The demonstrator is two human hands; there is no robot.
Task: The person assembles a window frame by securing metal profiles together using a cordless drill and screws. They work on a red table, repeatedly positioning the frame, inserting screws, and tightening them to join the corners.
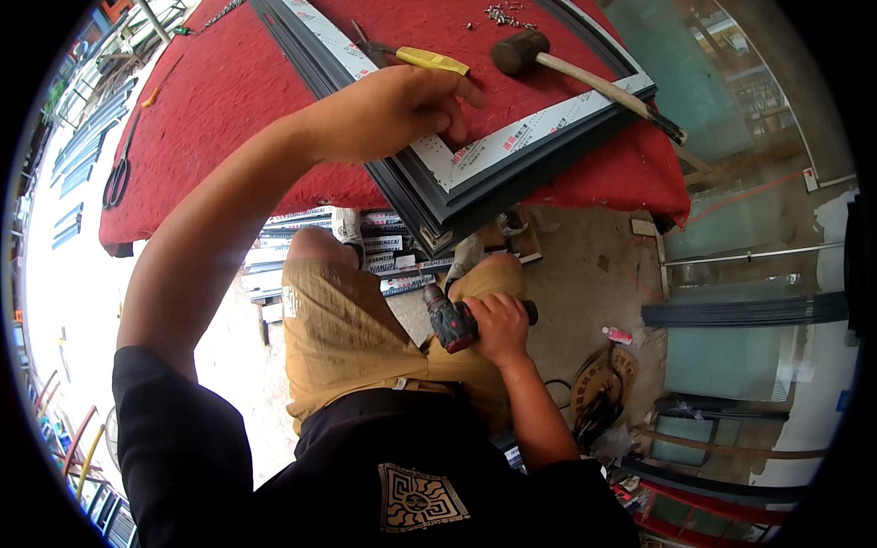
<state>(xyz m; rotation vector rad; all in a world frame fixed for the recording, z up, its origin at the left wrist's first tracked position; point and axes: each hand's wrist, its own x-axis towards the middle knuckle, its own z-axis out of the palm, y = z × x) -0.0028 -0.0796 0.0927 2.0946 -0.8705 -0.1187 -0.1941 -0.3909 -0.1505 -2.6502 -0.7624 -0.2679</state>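
A dark grey metal frame [512,151] with printed white film lies on the red-covered table [219,110], its near corner sticking out past the edge. Over that corner is my left hand [393,110], fingers curled, its tips by the frame's inner edge. Whatever those fingers hold, if anything, is hidden. Just beyond them lies a tool with a yellow handle [434,61]. My right hand [498,326] grips a dark power drill [448,320] above my lap. The drill's front end points up toward the frame corner, apart from it.
A mallet [521,53] lies with its handle across the frame's right side. Black-handled scissors [119,178] are at the table's left. Printed strips [384,245] lie beneath the table. Glass panes [731,361] and dark bars [744,312] occupy the right. A cable [598,411] coils on the floor.
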